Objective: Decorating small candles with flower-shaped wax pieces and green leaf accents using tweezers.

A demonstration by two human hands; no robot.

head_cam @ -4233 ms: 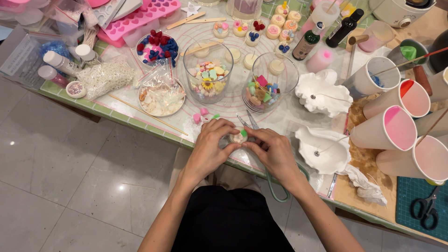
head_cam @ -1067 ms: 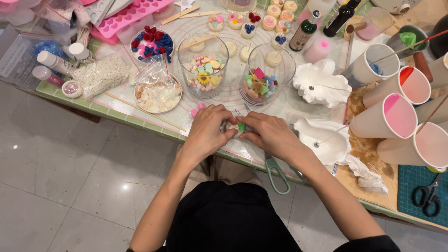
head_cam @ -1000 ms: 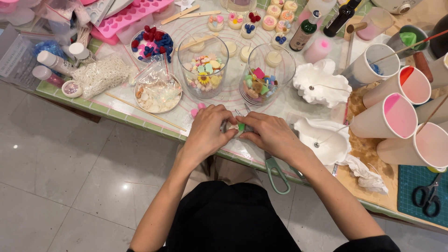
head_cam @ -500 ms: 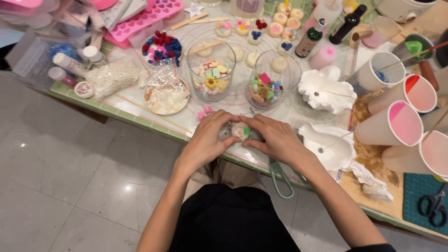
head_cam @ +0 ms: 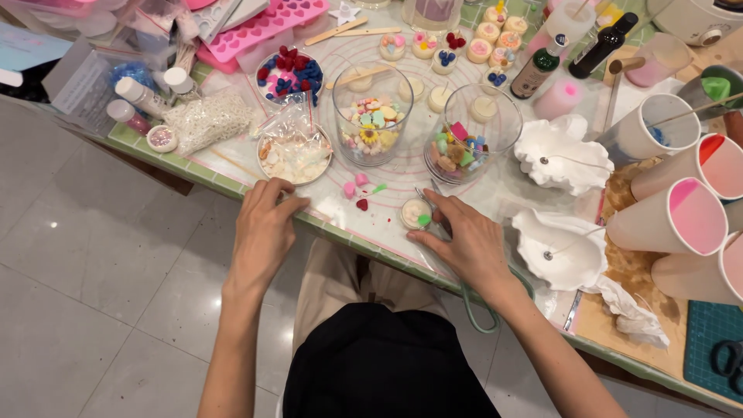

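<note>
The small round cream wax disc with a green bit (head_cam: 416,214) lies near the surface edge. My right hand (head_cam: 464,244) touches it with loose fingertips, steadying rather than holding it. My left hand (head_cam: 263,232) rests empty, open, beside the shell dish (head_cam: 294,159).

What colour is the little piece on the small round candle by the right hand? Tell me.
Green, on the cream small round candle; head view shows it best.

The hands part: left hand (head_cam: 263,232) slides to the table's near edge, small candle (head_cam: 416,213) set down.
</note>
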